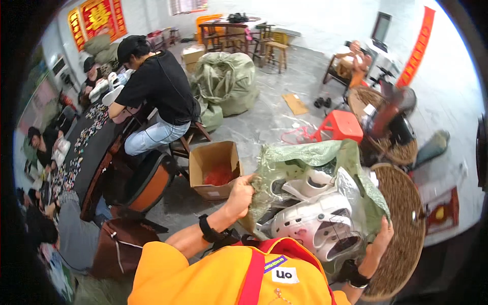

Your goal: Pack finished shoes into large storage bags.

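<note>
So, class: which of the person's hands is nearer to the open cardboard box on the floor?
Left. The left hand grips the green sack edge just right of the cardboard box; the right hand holds the sack's far side, well away from it.

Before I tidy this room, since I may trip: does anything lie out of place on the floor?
Yes. A flattened piece of cardboard lies loose on the grey floor behind the red stool, with a pair of dark sandals left beside it. Nothing looks spilled.

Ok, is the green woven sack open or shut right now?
Open. The left hand and right hand grip the green woven sack at its mouth and spread it, so the white clog shoes inside show.
</note>
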The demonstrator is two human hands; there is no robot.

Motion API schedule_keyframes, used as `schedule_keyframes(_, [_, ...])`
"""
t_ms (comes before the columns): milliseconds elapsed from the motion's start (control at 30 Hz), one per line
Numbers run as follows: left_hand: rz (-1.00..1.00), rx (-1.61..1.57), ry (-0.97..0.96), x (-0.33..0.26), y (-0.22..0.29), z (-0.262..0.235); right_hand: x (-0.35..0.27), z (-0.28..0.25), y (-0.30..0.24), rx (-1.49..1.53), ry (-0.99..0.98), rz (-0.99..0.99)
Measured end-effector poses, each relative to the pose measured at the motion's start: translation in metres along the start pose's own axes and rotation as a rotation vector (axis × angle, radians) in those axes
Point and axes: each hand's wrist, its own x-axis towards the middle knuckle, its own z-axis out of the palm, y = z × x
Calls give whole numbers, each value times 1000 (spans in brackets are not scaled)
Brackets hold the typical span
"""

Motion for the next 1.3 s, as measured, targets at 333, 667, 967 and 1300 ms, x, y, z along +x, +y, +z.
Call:
schedule_keyframes(333, [-49,-12,307,177,-5,-26,247,171,33,18,-338,114])
schedule_keyframes(667, [-184,-8,273,412,61,-101,388,341,75,-26,-222,67])
schedule_keyframes(967, [164,-66,396,604,176,-151,540,569,61,-123,-458,124])
schedule_keyframes(1300, [163,38,804,804,132,-163,772,769,216,58,-796,324])
